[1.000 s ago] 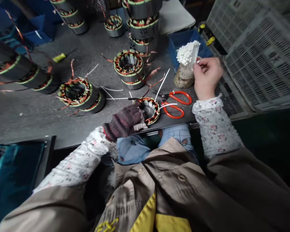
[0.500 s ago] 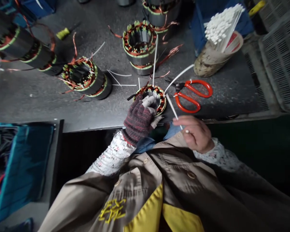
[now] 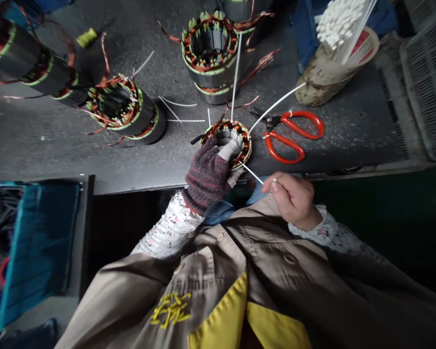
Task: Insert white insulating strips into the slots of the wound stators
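From the central stator (image 3: 246, 154) we count three long white ties (image 3: 236, 80), with one more stator at ten o'clock (image 3: 140, 118) and another stator at twelve (image 3: 212, 77). We see one pair of scissors (image 3: 294, 127) at three, one cup (image 3: 318, 80) at two, one yellow-handled tool (image 3: 86, 38) at ten and one teal bin (image 3: 41, 242) at eight; the cup's packed ties (image 3: 338, 24) are too many to count.

Dark, scuffed grey worktop (image 3: 58, 160) with grey slatted crates (image 3: 430, 92) along one side, dark green floor (image 3: 385, 208) below.
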`<state>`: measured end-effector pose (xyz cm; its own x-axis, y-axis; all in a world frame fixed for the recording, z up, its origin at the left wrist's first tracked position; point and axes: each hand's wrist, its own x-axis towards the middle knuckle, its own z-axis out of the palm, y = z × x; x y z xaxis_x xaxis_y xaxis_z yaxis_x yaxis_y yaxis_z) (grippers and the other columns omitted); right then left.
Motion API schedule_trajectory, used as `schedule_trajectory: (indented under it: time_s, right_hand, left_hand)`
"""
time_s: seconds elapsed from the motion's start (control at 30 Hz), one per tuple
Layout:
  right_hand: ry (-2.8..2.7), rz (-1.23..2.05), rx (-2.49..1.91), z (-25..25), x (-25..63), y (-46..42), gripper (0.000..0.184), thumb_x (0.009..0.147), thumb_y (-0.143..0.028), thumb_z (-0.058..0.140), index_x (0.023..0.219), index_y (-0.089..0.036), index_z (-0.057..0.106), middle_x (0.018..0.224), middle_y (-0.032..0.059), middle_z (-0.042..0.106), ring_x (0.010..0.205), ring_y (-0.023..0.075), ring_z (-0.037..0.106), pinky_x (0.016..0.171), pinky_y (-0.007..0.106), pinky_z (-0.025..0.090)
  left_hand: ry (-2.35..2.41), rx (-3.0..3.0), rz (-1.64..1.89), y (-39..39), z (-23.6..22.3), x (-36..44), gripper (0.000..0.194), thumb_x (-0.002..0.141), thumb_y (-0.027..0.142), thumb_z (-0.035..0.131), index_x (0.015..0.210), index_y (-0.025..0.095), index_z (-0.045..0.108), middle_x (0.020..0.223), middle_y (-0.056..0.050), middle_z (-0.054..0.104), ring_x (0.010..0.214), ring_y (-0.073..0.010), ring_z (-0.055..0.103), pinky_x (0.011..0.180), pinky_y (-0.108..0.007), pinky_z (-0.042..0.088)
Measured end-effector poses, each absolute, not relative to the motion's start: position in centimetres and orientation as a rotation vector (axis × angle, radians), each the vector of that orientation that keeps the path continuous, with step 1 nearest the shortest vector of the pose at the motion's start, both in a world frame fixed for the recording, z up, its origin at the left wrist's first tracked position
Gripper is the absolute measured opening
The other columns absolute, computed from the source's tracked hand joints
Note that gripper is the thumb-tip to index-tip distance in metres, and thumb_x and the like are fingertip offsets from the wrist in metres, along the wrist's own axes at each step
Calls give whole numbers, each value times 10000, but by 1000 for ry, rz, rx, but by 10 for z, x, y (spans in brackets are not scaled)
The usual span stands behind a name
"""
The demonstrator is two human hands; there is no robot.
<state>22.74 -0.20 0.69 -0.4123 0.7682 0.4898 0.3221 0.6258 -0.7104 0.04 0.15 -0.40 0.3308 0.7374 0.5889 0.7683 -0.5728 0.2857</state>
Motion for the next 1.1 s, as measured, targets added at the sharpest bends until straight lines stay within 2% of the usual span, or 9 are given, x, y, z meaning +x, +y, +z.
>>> schedule_trajectory:
  time_s: [0.17,0.3,0.4,0.5,0.67,0.77,0.87,0.97,1.1]
  right_hand:
    - [-1761,891,-865,-10,195,19,343,1038,-392,494,774,-232,642,753,12,734,709,148,690,690,275,546]
    - [-1672,1003,-893,-15,189,25,309,985,-433,622,762,-222,656,675,-15,691,578,121,608,585,256,492]
    - [-1728,1002,-870,-8,197,22,270,1007,-385,583,817,-215,673,734,-3,702,575,115,592,585,259,490]
    - [-1796,977,-838,1,202,19,298,1033,-378,523,824,-213,655,798,23,696,632,128,609,629,277,511]
    - [-1889,830,-899,2,197,24,280,1001,-336,558,747,-225,602,736,14,654,670,148,599,658,289,482]
    - [-1908,760,-975,-2,193,31,246,929,-246,613,690,-225,562,677,-6,592,608,138,529,608,295,416]
    - [-1890,757,-971,-2,192,33,241,891,-270,653,683,-224,538,703,-10,559,574,125,470,571,293,372]
    - [-2042,721,-956,7,193,30,293,908,-325,636,662,-226,511,666,-10,526,571,131,458,554,307,319]
    - [-2128,800,-810,32,202,23,358,960,-224,541,609,-218,470,589,-16,497,546,123,466,542,310,318]
  left_hand:
    - [-1506,-2536,-1359,-3,-12,1,624,999,409,633,1552,265,381,1457,-116,619,1390,-289,589,1200,-498,494]
    - [-1680,-2602,-1707,-5,-13,5,524,1062,403,517,1555,313,364,1465,-104,611,1244,-217,697,1077,-432,604]
    - [-1708,-2604,-1514,-2,-5,6,275,1056,386,540,1309,311,614,1194,-37,766,1125,-193,748,1181,-505,527]
    - [-1718,-2594,-1401,0,3,6,214,1054,406,527,1137,295,691,1039,-20,804,1072,-191,765,1213,-519,494]
    - [-1633,-2596,-1371,1,3,4,222,1055,389,508,1124,297,698,1029,-7,808,1028,-177,772,1208,-491,487]
    - [-1571,-2641,-1304,3,1,2,241,1047,402,525,1171,284,694,1092,-15,804,1071,-187,763,1193,-468,498]
    - [-1581,-2669,-1161,5,-1,-1,283,1059,413,488,1195,279,697,1085,-17,808,1047,-182,765,1180,-457,506]
    - [-1472,-2645,-1203,5,-4,0,306,1059,389,462,1185,262,711,1092,-33,804,1067,-189,755,1179,-468,499]
    - [-1511,-2583,-1197,3,-4,4,281,1034,378,521,1178,244,722,1173,-55,778,1149,-201,727,1148,-444,517]
